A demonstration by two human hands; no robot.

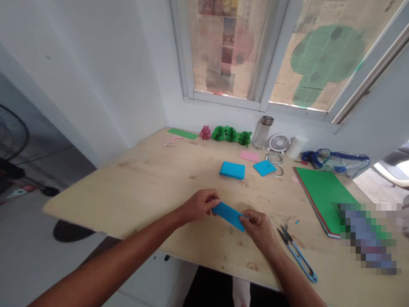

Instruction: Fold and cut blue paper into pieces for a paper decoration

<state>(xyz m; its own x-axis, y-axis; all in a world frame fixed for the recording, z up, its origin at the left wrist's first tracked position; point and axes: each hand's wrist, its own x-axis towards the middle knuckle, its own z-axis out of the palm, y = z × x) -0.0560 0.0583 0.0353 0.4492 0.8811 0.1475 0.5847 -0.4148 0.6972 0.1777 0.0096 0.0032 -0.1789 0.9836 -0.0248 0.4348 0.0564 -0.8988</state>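
Blue paper strip [227,214], and it's up in both hands, just above the near part of the wooden table [153,183], six o'clock on the tabletop! The left forearm reaches in long and straight from eight o'clock, the left hand [203,204] turned inward, thumb and curled fingers pinching the strip's upper-left end. From five o'clock comes the right forearm, wrist bent, the right hand [258,227] gripping the other end between thumb and fingertips. What a slope on that strip: smooth, flat, narrow, tilting down to the right!

Around the strip now. Twelve o'clock, a matte blue paper stack [232,170], neatly rectangular; well beyond it, crinkled green paper decorations [230,134], all folds and rounded lobes. One o'clock, a flat blue sheet [263,167] overlapping shiny tape rings [277,171], with a clear bottle [262,133] behind, metal-capped. Three o'clock, smooth green paper [326,192] tops a pile. And at four, near the right forearm, blue-handled snips [298,255], pointed dark blades spread apart!
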